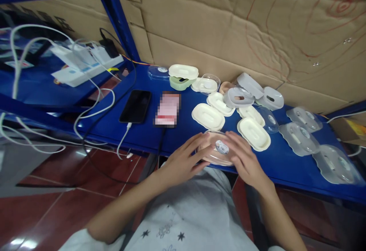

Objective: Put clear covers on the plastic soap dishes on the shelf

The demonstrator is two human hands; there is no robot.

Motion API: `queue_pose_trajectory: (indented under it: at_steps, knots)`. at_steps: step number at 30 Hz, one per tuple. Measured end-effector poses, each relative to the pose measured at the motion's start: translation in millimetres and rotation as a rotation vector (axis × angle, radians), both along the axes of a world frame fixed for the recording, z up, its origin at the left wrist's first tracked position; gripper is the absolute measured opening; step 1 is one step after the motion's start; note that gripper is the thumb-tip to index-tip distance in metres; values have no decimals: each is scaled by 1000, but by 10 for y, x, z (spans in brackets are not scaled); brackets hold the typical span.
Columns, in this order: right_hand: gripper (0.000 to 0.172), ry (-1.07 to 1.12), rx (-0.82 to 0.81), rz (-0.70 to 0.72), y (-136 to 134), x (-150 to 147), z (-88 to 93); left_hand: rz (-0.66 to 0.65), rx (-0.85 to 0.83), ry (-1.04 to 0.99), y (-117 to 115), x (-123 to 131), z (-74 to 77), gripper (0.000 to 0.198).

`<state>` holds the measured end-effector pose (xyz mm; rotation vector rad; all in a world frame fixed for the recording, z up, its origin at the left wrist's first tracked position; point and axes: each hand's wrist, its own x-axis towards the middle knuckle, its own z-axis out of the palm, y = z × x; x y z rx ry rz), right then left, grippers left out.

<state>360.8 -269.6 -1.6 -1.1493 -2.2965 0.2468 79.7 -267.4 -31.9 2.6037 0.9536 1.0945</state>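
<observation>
Near the front edge of the blue table, a pinkish-beige oval soap box point(213, 155) lies under a clear lid bearing a round label point(222, 147). My left hand point(188, 155) grips its left side, the fingers reaching over the lid. On the opposite side, my right hand point(243, 155) is curled around the rim. Fingers hide part of the box's edge. Just beyond are cream oval trays, one to the left point(208, 116) and another to the right point(254, 133).
Behind stand grey box bases point(239, 98), a green base point(180, 84) and a clear lid point(267, 119). Several lidded grey boxes point(299, 138) line the right side. Leftward lie a black phone point(135, 106), a blurred-out phone point(167, 109), cables and a power strip point(81, 72). Cardboard point(217, 26) backs the table.
</observation>
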Motion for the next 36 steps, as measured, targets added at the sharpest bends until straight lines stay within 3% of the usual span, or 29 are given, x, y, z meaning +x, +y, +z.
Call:
queue_pose_trajectory:
  at_steps: [3, 9, 13, 18, 21, 24, 27, 32, 36]
  knots:
    - [70, -93, -13, 135, -38, 24, 9, -4, -24, -24, 8, -6, -10, 59]
    - [69, -121, 18, 229, 85, 4, 44, 19, -28, -114, 40, -23, -63, 52]
    - [80, -154, 51, 216, 108, -3, -15, 44, -51, -87, 26, -17, -77, 49]
    - [86, -101, 173, 147, -62, 116, -69, 46, -121, -56, -26, -28, -69, 60]
    - [88, -31, 303, -31, -256, 370, -63, 51, -116, -48, -36, -38, -65, 54]
    - [84, -6, 434, -391, -482, 770, -88, 63, -71, -3, -26, -20, -66, 49]
    - [75, -80, 458, -680, -689, 1227, -183, 63, 1, 60, -15, 14, -72, 42]
    - [69, -177, 402, -814, -825, 1751, -324, 43, 17, 104, -19, 37, -72, 34]
    - [68, -281, 445, -887, -637, 1620, -250, 36, -2, 116, -26, 29, -71, 32]
